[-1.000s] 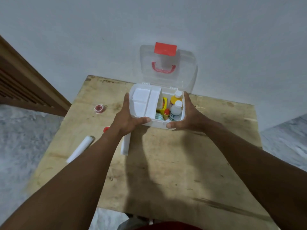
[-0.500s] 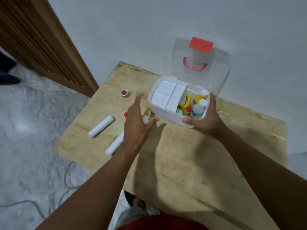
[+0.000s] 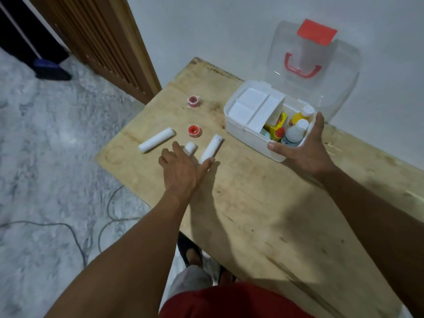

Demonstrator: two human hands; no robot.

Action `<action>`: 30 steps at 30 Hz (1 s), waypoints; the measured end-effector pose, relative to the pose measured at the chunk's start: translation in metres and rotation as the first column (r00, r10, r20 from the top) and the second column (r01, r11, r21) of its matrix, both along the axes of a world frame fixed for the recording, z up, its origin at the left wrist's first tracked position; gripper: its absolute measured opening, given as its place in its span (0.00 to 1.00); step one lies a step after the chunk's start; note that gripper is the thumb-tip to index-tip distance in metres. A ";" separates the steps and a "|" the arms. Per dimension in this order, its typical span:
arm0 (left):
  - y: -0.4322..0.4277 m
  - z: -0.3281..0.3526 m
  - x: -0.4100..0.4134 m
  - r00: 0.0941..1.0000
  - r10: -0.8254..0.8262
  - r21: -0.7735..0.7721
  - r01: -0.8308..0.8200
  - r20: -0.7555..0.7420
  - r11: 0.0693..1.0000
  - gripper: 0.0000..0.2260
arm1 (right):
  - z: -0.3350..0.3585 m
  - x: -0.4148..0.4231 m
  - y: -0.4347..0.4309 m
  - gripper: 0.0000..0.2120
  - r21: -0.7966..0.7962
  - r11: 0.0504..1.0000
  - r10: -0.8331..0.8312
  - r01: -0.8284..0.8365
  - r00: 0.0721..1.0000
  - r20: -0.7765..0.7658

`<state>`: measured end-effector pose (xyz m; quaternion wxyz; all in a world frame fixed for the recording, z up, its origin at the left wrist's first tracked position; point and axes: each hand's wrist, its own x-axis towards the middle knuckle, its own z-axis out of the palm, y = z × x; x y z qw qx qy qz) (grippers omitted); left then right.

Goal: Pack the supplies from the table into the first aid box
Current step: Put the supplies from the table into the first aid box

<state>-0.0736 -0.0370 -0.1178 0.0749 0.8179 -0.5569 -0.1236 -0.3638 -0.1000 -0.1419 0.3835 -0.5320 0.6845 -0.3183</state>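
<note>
A: What do you have on the head cam?

B: I see the first aid box (image 3: 246, 129) at about 1 o'clock on the wooden table (image 3: 252, 214), lid (image 3: 314, 72) up and leaning against the wall. The white tray insert (image 3: 254, 106) is tilted in the box's left half. In the right half: a yellow bottle (image 3: 300, 115), a white bottle (image 3: 294, 134), a yellow-and-red item (image 3: 275, 130).

A: Hands?

B: The right hand (image 3: 307, 152) grips the box's near right corner, thumb on the front wall, fingers up along the side wall. The left hand (image 3: 181, 168) is released, fingers spread, palm down over the table at 11 o'clock, holding nothing.

A: Loose supplies?

B: Five, all left of the box. A short white roll (image 3: 191, 148) sits just past the left fingertips. A long white roll (image 3: 212, 148) lies beside the thumb; I cannot tell if it touches. Another long white roll (image 3: 157, 140) is at 10 o'clock from the hand. One red tape spool (image 3: 194, 130) sits at 12 o'clock from the short roll, a second red spool (image 3: 193, 101) farther back near the table's far edge.
</note>
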 end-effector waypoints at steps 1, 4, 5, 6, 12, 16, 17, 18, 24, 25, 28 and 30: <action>-0.002 0.001 -0.006 1.000 -0.018 0.008 0.018 0.011 1.000 0.37 | -0.001 0.000 0.000 0.68 -0.003 1.000 -0.003 0.003 1.000 0.005; -0.009 -0.005 -0.018 0.997 -0.049 -0.019 0.048 -0.058 0.999 0.31 | 0.002 0.000 0.001 0.69 0.011 1.000 0.004 -0.005 1.000 0.030; -0.011 -0.008 -0.021 0.992 -0.049 -0.032 0.046 -0.113 0.998 0.30 | 0.004 0.001 0.001 0.69 0.018 1.000 0.008 -0.009 0.999 0.033; -0.013 -0.010 -0.021 0.984 -0.046 -0.039 0.040 -0.171 0.998 0.29 | 0.005 0.001 0.001 0.69 0.022 1.000 0.010 -0.011 0.999 0.034; -0.026 -0.012 -0.019 0.983 -0.155 -0.041 0.152 -0.096 0.988 0.15 | 0.007 0.002 0.001 0.69 0.024 1.000 -0.012 0.012 1.000 0.029; -0.033 -0.009 -0.017 0.983 -0.176 0.020 0.177 -0.053 0.984 0.17 | 0.008 0.003 0.001 0.69 0.010 1.000 -0.007 0.007 1.000 0.008; -0.034 -0.009 -0.016 0.982 -0.189 0.038 0.190 -0.024 0.981 0.18 | 0.007 0.003 0.001 0.70 0.008 1.000 -0.006 0.006 1.000 0.000; -0.036 -0.008 -0.015 0.979 -0.202 0.056 0.202 0.001 0.978 0.19 | 0.007 0.002 0.001 0.70 0.006 1.000 -0.006 0.006 1.000 -0.006; -0.047 -0.001 -0.004 0.939 -0.342 0.235 0.342 -0.044 0.910 0.30 | 0.009 0.003 0.004 0.70 0.020 1.000 -0.009 0.009 1.000 -0.011; -0.047 -0.001 -0.002 0.937 -0.340 0.251 0.349 -0.079 0.903 0.31 | 0.010 0.004 0.004 0.70 0.025 1.000 -0.002 0.002 1.000 -0.008; -0.046 0.006 0.000 0.924 -0.325 0.219 0.366 -0.201 0.905 0.28 | 0.015 0.006 0.006 0.71 0.037 0.999 0.007 -0.007 1.000 0.002; -0.045 0.013 -0.001 0.889 -0.307 0.134 0.369 -0.341 0.920 0.21 | 0.015 0.006 0.005 0.72 0.046 0.999 0.004 -0.004 1.000 0.004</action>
